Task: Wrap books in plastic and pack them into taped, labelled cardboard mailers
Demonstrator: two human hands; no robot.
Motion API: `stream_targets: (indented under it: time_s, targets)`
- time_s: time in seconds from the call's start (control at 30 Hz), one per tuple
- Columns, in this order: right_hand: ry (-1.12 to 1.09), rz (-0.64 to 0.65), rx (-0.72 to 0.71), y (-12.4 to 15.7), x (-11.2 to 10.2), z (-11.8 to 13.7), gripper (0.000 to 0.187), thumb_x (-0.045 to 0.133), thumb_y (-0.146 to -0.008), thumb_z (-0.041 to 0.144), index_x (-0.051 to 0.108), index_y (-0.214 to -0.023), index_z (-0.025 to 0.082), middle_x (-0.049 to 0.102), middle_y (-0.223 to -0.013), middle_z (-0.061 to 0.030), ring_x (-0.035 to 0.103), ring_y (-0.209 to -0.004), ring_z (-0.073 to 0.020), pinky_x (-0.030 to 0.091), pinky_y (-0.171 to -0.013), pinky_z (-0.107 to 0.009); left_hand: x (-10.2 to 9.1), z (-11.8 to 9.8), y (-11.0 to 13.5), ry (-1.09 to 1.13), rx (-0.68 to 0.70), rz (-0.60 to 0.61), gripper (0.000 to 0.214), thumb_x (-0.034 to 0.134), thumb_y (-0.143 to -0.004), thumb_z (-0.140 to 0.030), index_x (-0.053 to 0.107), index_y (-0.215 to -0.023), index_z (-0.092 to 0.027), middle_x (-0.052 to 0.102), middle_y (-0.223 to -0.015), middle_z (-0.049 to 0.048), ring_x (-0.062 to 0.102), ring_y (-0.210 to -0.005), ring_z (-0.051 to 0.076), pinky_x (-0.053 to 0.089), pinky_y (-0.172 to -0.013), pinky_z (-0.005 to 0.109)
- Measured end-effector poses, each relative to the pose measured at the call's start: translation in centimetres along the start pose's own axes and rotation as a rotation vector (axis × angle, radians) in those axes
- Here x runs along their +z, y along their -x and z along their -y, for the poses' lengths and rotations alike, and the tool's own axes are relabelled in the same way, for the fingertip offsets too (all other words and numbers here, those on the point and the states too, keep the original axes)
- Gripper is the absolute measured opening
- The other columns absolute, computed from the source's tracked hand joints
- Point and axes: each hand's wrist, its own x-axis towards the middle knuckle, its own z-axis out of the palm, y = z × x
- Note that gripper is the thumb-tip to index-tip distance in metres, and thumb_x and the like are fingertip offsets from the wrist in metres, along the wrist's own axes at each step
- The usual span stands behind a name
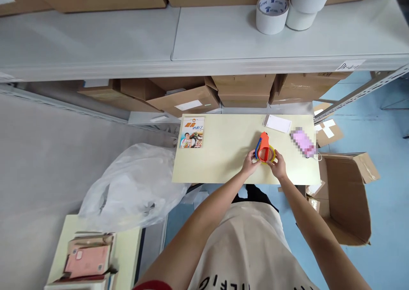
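An orange tape dispenser (263,146) with a blue edge on one side and a yellow ring on the other is held just over the cream tabletop (223,166). My left hand (250,163) grips its left side, fingers closed on the blue edge. On the opposite side, by the yellow ring, my right hand (277,165) pinches it. To the left on the table lies a booklet (192,132) with a person and food on its cover. Behind the dispenser is a white card or pad (278,123). A blurred-out pink phone-like object (303,142) lies at the right.
A grey shelf (128,38) above the table bears cardboard boxes and tape rolls (272,15). More boxes (185,100) stand underneath. On the floor at right is an open carton (348,196). A plastic bag (134,187) and stacked books (87,260) are at left.
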Motion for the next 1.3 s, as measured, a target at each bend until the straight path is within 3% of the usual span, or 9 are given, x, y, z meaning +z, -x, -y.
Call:
stream_targets:
  time_s: [0.57,0.77,0.87,0.93,1.07,1.2,1.3]
  targets:
    - [-0.040,0.088,0.078,-1.2,-0.3,-0.3,0.097,0.071,-0.071,0.047,0.028,-0.153,0.019,0.039,-0.154,-0.0152,0.040,-0.140,-0.0326,0.048,-0.106,-0.048,0.4,0.4,-0.1,0.036,-0.038,0.080,0.079,0.078,-0.064,-0.013,0.042,-0.134,-0.020,0.052,-0.141,0.0160,0.052,-0.130,0.027,0.042,-0.107,0.044]
    - [0.006,0.093,0.118,-0.8,-0.5,0.3,0.098,0.068,-0.070,0.049,0.027,-0.153,0.016,0.038,-0.155,-0.0153,0.041,-0.140,-0.0308,0.046,-0.107,-0.046,-0.1,-0.7,0.7,-0.073,-0.208,0.140,0.086,0.078,-0.067,-0.017,0.038,-0.143,-0.022,0.045,-0.149,0.0156,0.047,-0.134,0.027,0.037,-0.111,0.041]
    - [0.050,0.062,0.112,-0.6,-0.5,0.6,0.094,0.067,-0.071,0.050,0.030,-0.152,0.018,0.039,-0.154,-0.0164,0.042,-0.139,-0.0328,0.047,-0.105,-0.049,-1.2,-1.8,1.6,-0.218,-0.377,0.192,0.085,0.080,-0.067,-0.026,0.041,-0.143,-0.020,0.038,-0.153,0.0195,0.047,-0.135,0.032,0.041,-0.106,0.042]
    - [0.096,0.019,0.082,-0.3,-0.6,0.7,0.090,0.066,-0.072,0.050,0.034,-0.149,0.016,0.041,-0.152,-0.0188,0.042,-0.138,-0.0352,0.047,-0.103,-0.052,-2.3,-2.6,2.3,-0.310,-0.425,0.202,0.082,0.080,-0.067,-0.029,0.045,-0.140,-0.018,0.043,-0.150,0.0207,0.050,-0.133,0.032,0.043,-0.105,0.039]
    - [0.194,-0.050,-0.043,0.7,-1.2,1.0,0.078,0.061,-0.075,0.048,0.041,-0.143,0.015,0.049,-0.143,-0.0215,0.047,-0.132,-0.0366,0.050,-0.098,-0.054,-5.4,-3.9,4.2,-0.424,-0.411,0.154,0.063,0.078,-0.069,-0.029,0.057,-0.127,-0.015,0.061,-0.132,0.0197,0.060,-0.121,0.029,0.044,-0.102,0.036]
    - [0.241,-0.067,-0.213,2.2,-1.2,1.7,0.066,0.056,-0.079,0.045,0.045,-0.137,0.016,0.054,-0.134,-0.0206,0.052,-0.126,-0.0350,0.053,-0.092,-0.054,-8.9,-4.5,6.6,-0.448,-0.406,0.059,0.051,0.073,-0.073,-0.031,0.061,-0.119,-0.013,0.065,-0.125,0.0192,0.064,-0.113,0.028,0.047,-0.097,0.036]
    - [0.230,-0.001,-0.287,3.4,0.1,3.1,0.056,0.053,-0.082,0.042,0.049,-0.133,0.019,0.059,-0.126,-0.0170,0.062,-0.110,-0.0304,0.056,-0.083,-0.050,-11.1,-4.6,8.3,-0.436,-0.397,-0.013,0.049,0.071,-0.075,-0.035,0.061,-0.118,-0.014,0.067,-0.122,0.0172,0.065,-0.112,0.027,0.048,-0.095,0.035]
